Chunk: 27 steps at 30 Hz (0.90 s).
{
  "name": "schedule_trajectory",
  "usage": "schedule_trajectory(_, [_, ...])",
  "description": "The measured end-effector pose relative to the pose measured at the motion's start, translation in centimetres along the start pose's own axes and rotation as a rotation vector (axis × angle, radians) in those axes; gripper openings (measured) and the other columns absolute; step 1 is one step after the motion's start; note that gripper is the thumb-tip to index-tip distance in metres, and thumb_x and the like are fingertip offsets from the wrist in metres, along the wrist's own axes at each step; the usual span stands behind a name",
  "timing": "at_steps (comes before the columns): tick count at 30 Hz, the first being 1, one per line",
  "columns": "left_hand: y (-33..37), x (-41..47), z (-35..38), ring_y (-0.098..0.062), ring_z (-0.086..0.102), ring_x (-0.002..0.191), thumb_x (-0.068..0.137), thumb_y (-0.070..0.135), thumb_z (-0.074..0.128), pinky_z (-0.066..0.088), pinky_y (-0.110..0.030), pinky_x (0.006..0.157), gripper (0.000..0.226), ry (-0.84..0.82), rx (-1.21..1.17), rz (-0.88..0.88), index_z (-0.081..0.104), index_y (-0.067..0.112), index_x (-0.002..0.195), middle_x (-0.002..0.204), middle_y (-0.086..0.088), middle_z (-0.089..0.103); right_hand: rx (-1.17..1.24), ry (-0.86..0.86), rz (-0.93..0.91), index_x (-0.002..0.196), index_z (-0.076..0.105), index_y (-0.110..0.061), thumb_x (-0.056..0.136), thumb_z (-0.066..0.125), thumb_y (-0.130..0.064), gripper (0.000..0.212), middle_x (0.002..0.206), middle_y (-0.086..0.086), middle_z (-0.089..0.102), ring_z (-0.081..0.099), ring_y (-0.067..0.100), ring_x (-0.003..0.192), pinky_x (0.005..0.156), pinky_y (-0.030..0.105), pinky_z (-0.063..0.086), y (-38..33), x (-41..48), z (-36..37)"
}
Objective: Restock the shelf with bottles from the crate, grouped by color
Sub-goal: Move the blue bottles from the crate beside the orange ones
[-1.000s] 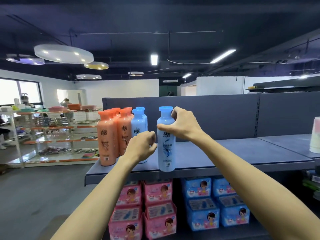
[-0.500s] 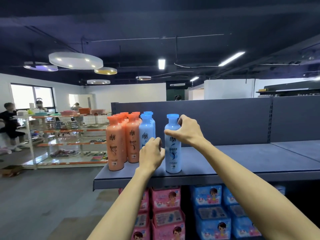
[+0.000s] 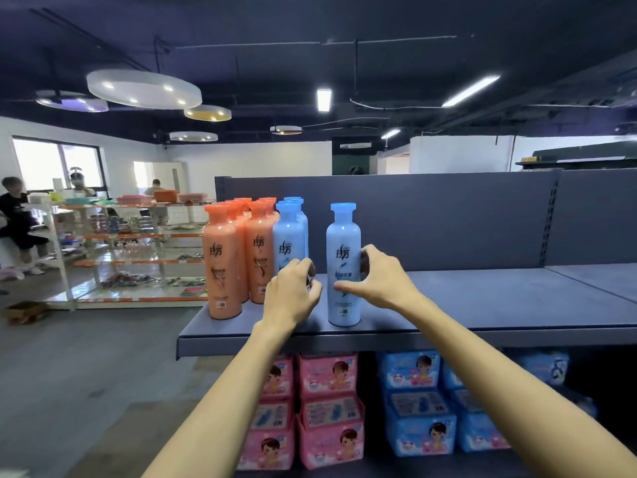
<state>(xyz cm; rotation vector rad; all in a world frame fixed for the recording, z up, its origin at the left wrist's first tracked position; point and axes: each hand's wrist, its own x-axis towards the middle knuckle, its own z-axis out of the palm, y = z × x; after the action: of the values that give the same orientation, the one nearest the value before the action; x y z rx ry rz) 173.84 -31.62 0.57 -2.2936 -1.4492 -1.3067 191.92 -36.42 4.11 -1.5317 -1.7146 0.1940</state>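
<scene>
Several orange bottles stand grouped at the left end of the grey shelf. Right of them stands a short row of blue bottles. My left hand is curled round the lower body of the front bottle of that row. A single blue bottle stands upright a little to the right, near the front edge. My right hand holds its middle, thumb across the front and fingers on its right side. The crate is out of view.
The shelf has a grey back panel and runs bare to the right. Pink packs and blue packs fill the shelf below. At the left are open floor, a display rack and a seated person.
My right hand has slid from the lone blue bottle's cap down to its body, and the bottle now stands on the shelf. My left hand stays on the other blue bottle.
</scene>
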Motion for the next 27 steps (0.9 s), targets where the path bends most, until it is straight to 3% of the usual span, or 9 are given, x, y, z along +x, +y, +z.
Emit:
schedule_trajectory(5, [-0.3,-0.7,0.6,-0.025,0.057,0.070,0.084,0.025,0.057,0.038,-0.031,0.057,0.006,0.003,-0.026,-0.021,0.055,0.020,0.087,0.074,0.005,0.060,0.010,-0.097,0.066,0.109,0.061,-0.018,0.071,0.085,-0.049,0.054,0.102,-0.006,0.069,0.064,0.006,0.091,0.067,0.015,0.047,3.3,-1.7,2.7])
schedule_trajectory(9, [0.5,-0.9,0.9,-0.016,0.058,0.065,0.085,0.030,0.059,0.041,-0.028,0.057,0.005,0.032,-0.144,-0.079,0.058,0.025,0.083,0.062,0.009,0.059,-0.043,-0.126,0.054,0.102,0.063,-0.018,0.072,0.082,-0.053,0.050,0.098,-0.006,0.070,0.064,0.010,0.093,0.075,0.027,0.055,3.7,-0.8,3.1])
schedule_trajectory(13, [0.2,-0.7,1.4,-0.018,0.056,0.060,0.086,0.035,0.059,0.038,-0.028,0.056,0.019,0.040,-0.140,-0.104,0.058,0.022,0.073,0.057,0.008,0.056,-0.076,-0.145,0.046,0.102,0.063,-0.014,0.075,0.080,-0.050,0.049,0.098,-0.001,0.070,0.063,0.015,0.095,0.081,0.035,0.055,3.9,0.7,3.8])
schedule_trajectory(18, [-0.5,-1.6,2.1,-0.020,0.050,0.054,0.087,0.031,0.059,0.030,-0.027,0.053,0.030,0.090,-0.169,-0.137,0.051,0.018,0.061,0.051,0.007,0.048,-0.048,-0.123,0.047,0.105,0.061,-0.014,0.077,0.079,-0.048,0.048,0.099,-0.001,0.067,0.061,0.016,0.094,0.063,0.023,0.044,4.2,2.6,5.3])
schedule_trajectory(27, [-1.0,-2.2,2.8,-0.017,0.048,0.053,0.082,0.029,0.062,0.033,-0.026,0.051,0.023,0.140,-0.091,-0.156,0.053,0.018,0.064,0.051,0.007,0.049,-0.033,-0.114,0.124,0.100,0.055,-0.010,0.074,0.079,-0.051,0.054,0.099,0.006,0.062,0.060,0.023,0.085,0.057,0.031,0.044,5.4,7.2,7.9])
